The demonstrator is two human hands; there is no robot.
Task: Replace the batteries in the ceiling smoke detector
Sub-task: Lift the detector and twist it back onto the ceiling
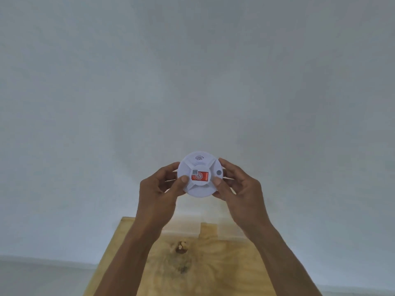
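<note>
A round white smoke detector is held up in front of the pale ceiling, its front face toward me. A red and white sticker sits at its centre, a sound-wave mark near its top, and a small round button on its right side. My left hand grips its left edge, thumb on the face. My right hand grips its right edge, thumb also on the face. No battery is visible.
A plain white ceiling fills most of the view. Below my arms is a pale plywood panel with a dark knot hole and a small raised block. A wall edge runs along the bottom left.
</note>
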